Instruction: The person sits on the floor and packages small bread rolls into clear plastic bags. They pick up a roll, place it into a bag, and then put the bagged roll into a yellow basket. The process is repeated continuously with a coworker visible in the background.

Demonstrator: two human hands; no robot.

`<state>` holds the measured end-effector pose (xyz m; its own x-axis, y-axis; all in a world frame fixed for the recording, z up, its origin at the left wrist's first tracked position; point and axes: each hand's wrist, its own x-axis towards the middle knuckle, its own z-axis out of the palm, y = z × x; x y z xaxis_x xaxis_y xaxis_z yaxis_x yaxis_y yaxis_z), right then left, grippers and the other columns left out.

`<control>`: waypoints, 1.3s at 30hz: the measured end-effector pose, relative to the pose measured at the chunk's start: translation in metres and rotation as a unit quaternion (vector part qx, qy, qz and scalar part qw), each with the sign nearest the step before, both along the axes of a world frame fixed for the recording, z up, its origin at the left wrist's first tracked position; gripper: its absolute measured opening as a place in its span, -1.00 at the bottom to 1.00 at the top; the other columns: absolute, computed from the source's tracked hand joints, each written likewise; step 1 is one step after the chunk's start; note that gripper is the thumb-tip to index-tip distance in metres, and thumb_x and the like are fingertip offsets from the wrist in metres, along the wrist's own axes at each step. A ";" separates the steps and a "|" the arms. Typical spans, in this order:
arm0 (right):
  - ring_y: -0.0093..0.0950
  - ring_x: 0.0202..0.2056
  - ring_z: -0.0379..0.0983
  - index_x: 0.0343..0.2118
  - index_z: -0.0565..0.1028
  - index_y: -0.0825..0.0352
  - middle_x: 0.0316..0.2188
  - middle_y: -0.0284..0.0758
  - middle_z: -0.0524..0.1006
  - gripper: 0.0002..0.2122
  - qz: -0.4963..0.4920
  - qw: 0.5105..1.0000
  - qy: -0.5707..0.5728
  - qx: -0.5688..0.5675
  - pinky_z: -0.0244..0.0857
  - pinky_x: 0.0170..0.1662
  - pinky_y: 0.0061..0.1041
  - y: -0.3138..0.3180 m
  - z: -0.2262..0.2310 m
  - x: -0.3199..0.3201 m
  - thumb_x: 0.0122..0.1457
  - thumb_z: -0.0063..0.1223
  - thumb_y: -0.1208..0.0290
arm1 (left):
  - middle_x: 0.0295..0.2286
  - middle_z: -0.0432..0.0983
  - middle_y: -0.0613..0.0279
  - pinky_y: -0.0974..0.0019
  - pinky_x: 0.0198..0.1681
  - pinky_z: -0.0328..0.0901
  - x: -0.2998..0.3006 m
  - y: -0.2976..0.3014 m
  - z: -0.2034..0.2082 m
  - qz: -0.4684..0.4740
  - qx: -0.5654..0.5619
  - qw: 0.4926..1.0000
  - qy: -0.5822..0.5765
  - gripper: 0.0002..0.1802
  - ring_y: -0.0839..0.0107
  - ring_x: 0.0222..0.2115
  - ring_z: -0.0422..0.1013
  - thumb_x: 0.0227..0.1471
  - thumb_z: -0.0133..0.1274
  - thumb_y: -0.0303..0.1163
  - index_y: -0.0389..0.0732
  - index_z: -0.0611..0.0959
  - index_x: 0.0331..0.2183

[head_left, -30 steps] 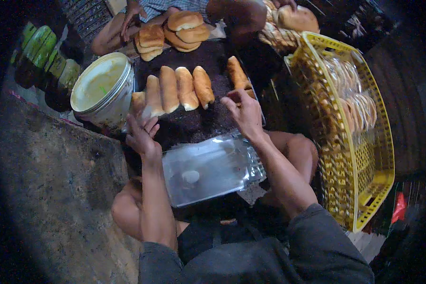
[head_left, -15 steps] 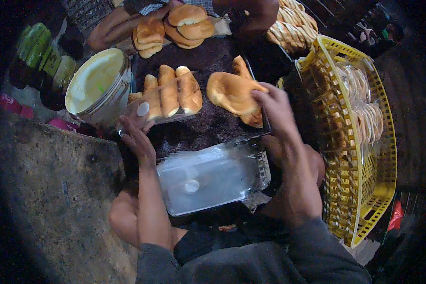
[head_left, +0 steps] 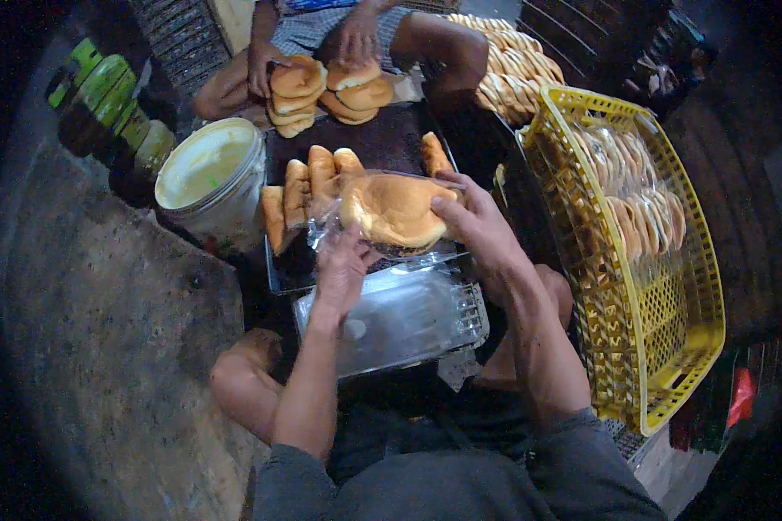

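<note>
A golden flat bread bun (head_left: 395,208) is in front of me, with my right hand (head_left: 482,221) closed on its right end, thumb on top. My left hand (head_left: 345,267) pinches a clear plastic bag (head_left: 324,215) at the bun's left side. The film seems to lie around the bun; how far the bun is inside I cannot tell. Below my hands a stack of clear plastic bags (head_left: 400,317) lies in a shallow basket. Behind the bun, several folded bread rolls (head_left: 321,174) rest on the dark tray (head_left: 356,143), with a single roll (head_left: 437,154) at its right.
A pale bucket (head_left: 208,174) with cream-coloured residue stands left. The yellow crate (head_left: 643,347) at right holds bagged breads (head_left: 643,217). Across the tray, a co-worker's hands (head_left: 356,39) touch stacked buns (head_left: 297,91). More breads (head_left: 517,69) are piled behind, at right.
My right hand has brought the bun left and toward me; my left hand has moved right with the bag to meet it. The co-worker's hands have come into view at the stacked buns.
</note>
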<state>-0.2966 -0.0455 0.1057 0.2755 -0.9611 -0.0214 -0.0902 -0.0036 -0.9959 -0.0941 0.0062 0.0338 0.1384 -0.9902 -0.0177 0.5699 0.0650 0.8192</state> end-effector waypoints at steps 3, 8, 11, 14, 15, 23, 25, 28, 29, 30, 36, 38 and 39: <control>-0.32 0.04 0.27 -0.01 0.34 0.36 -0.02 -0.14 0.37 -0.58 -0.071 0.978 0.025 -0.195 0.09 0.14 -0.35 0.048 0.028 0.018 0.07 0.11 0.34 | 0.03 0.32 0.22 0.19 0.00 0.31 -0.007 0.018 0.011 0.025 -0.007 0.995 0.098 -0.41 0.35 0.00 0.33 0.13 -0.05 -0.05 -0.05 0.27 0.12; -0.01 0.25 -0.05 -0.35 0.51 0.20 0.14 -0.13 0.22 -0.80 -0.052 0.808 0.290 -0.510 -0.18 0.21 0.09 0.069 0.039 0.044 -0.08 0.26 0.41 | 0.08 0.29 0.26 0.18 0.10 0.20 -0.002 0.033 0.023 0.000 -0.071 0.927 0.368 -0.32 0.32 0.05 0.27 0.06 -0.02 0.10 -0.05 0.30 0.12; -0.01 0.28 -0.14 -0.06 0.42 0.16 0.24 -0.12 0.07 -0.52 -0.078 0.802 0.315 -0.501 -0.26 0.21 0.17 0.087 0.072 0.034 -0.10 0.27 0.26 | 0.00 0.35 0.25 0.23 0.07 0.23 -0.013 0.025 0.012 0.075 0.017 0.953 0.293 -0.34 0.32 0.01 0.31 0.03 0.05 0.06 -0.11 0.36 0.07; -0.13 0.21 0.09 0.11 0.28 0.21 0.13 -0.05 0.25 -0.40 -0.005 0.670 0.514 -0.536 -0.25 0.20 0.19 0.104 0.094 0.035 -0.01 0.08 0.10 | -0.10 0.42 0.20 0.29 -0.04 0.32 -0.033 0.025 0.031 0.077 0.056 0.981 0.168 -0.37 0.36 -0.11 0.39 0.02 0.08 0.04 -0.15 0.40 0.02; -0.15 0.12 0.20 0.07 0.28 0.24 0.04 -0.06 0.33 -0.44 0.007 0.676 0.530 -0.513 -0.17 0.19 0.14 0.097 0.088 0.033 0.00 0.08 0.13 | -0.12 0.43 0.18 0.30 -0.07 0.33 -0.042 0.021 0.042 0.081 0.058 0.988 0.115 -0.36 0.36 -0.13 0.41 0.02 0.07 0.06 -0.16 0.40 0.01; -0.15 -0.33 0.48 -0.14 0.36 0.33 -0.35 -0.11 0.52 -0.61 -0.107 0.760 0.569 -0.294 0.33 -0.24 -0.34 0.089 0.171 -0.121 -0.10 0.13 0.43 | -0.52 0.57 0.02 0.16 -0.35 0.37 -0.024 0.025 0.015 -0.394 0.145 0.652 -0.631 -0.36 0.24 -0.43 0.54 -0.10 0.08 0.20 -0.30 0.62 -0.52; -0.25 -0.35 0.49 -0.15 0.36 0.31 -0.37 -0.16 0.51 -0.63 -0.174 0.722 0.629 -0.228 0.34 -0.26 -0.42 0.132 0.189 -0.172 -0.11 0.06 0.46 | -0.68 0.54 0.11 0.15 -0.33 0.38 -0.029 0.042 -0.012 -0.324 0.092 0.522 -0.784 -0.38 0.22 -0.48 0.54 -0.15 0.14 0.18 -0.29 0.64 -0.61; -0.19 -0.35 0.49 -0.14 0.34 0.30 -0.37 -0.16 0.52 -0.62 -0.221 0.712 0.657 -0.113 0.34 -0.24 -0.36 0.176 0.156 -0.230 -0.11 0.04 0.45 | -0.69 0.55 0.15 0.16 -0.31 0.37 -0.045 0.036 -0.007 -0.325 0.150 0.513 -0.780 -0.39 0.21 -0.48 0.54 -0.21 0.20 0.18 -0.29 0.65 -0.60; -0.17 -0.32 0.48 -0.11 0.32 0.30 -0.34 -0.14 0.51 -0.60 -0.202 0.718 0.663 -0.064 0.33 -0.21 -0.34 0.179 0.142 -0.239 -0.08 0.06 0.43 | -0.69 0.55 0.15 0.16 -0.31 0.37 -0.042 0.035 -0.008 -0.335 0.166 0.509 -0.776 -0.40 0.21 -0.48 0.54 -0.21 0.20 0.17 -0.29 0.65 -0.59; -0.16 -0.28 0.47 -0.08 0.31 0.31 -0.31 -0.12 0.51 -0.59 -0.188 0.717 0.672 -0.015 0.32 -0.18 -0.32 0.182 0.130 -0.245 -0.05 0.08 0.41 | -0.69 0.55 0.15 0.15 -0.31 0.37 -0.040 0.033 -0.013 -0.346 0.174 0.508 -0.770 -0.41 0.20 -0.47 0.54 -0.21 0.20 0.16 -0.28 0.65 -0.59; -0.38 0.03 0.30 0.19 0.14 0.31 0.04 -0.13 0.35 -0.40 0.089 0.884 0.418 0.189 0.18 0.07 -0.42 0.126 0.134 -0.251 0.27 -0.33 -0.09 | -0.70 0.54 0.18 0.15 -0.36 0.36 -0.029 0.046 -0.019 -0.278 0.059 0.467 -0.838 -0.45 0.23 -0.55 0.53 -0.14 0.18 0.09 -0.27 0.61 -0.68; -0.31 0.02 0.34 0.13 0.23 0.29 -0.05 -0.11 0.43 -0.39 0.214 0.773 0.575 0.162 0.22 0.04 -0.35 0.085 0.135 -0.263 0.24 -0.33 -0.15 | -0.70 0.53 0.15 0.16 -0.41 0.35 -0.039 0.037 0.001 -0.334 0.102 0.486 -0.801 -0.44 0.22 -0.57 0.52 -0.11 0.16 0.08 -0.29 0.60 -0.69; -0.24 0.01 0.35 0.09 0.27 0.30 -0.09 -0.09 0.45 -0.41 0.126 0.767 0.628 0.036 0.24 0.02 -0.31 0.078 0.141 -0.235 0.21 -0.25 -0.14 | -0.71 0.53 0.14 0.17 -0.43 0.35 -0.033 0.034 -0.008 -0.348 0.097 0.526 -0.770 -0.44 0.23 -0.59 0.51 -0.10 0.16 0.07 -0.30 0.60 -0.68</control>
<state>-0.5317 0.0322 0.2468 0.1718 -0.8648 -0.4719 -0.9840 -0.1280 -0.1236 -0.1272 0.0404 0.0262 -0.2591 -0.8105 -0.5253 -0.9483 0.1101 0.2978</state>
